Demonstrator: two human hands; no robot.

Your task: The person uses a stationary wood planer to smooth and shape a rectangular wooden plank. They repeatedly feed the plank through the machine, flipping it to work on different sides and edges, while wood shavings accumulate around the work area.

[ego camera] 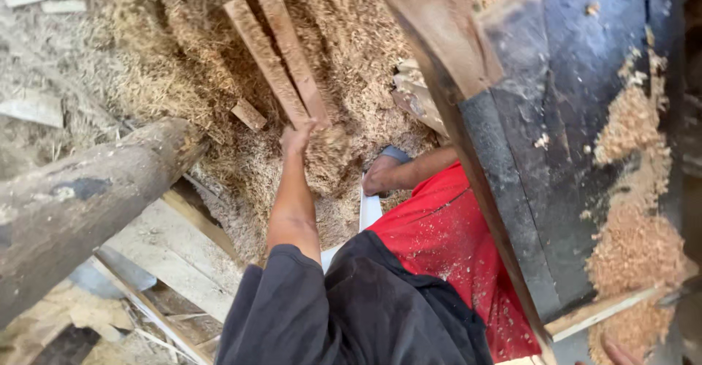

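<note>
Wooden slats, two long narrow reddish strips, lie side by side on a heap of sawdust and shavings, running from the top of the view down toward the centre. Their surfaces are dusted with shavings.

- **Left hand**: arm fully extended from a dark sleeve. The fingers are curled onto the near ends of both slats, grasping them where they meet the heap.
- **Right hand**: only a sliver shows at the bottom edge, beside the dark worktop. Whether its fingers are clenched or released cannot be told.
- **Bare limb**: projects from a red garment just right of the left arm and rests on the sawdust next to a white strip. Whether it ends in a hand or a foot cannot be told.

Surroundings:

- A short wood offcut lies just left of the slats.
- A thick round log crosses the left side at a slant, above pale flat boards.
- A brown plank leans over the upper edge of the worktop.
- A band of sawdust covers the right part of the worktop.
</note>
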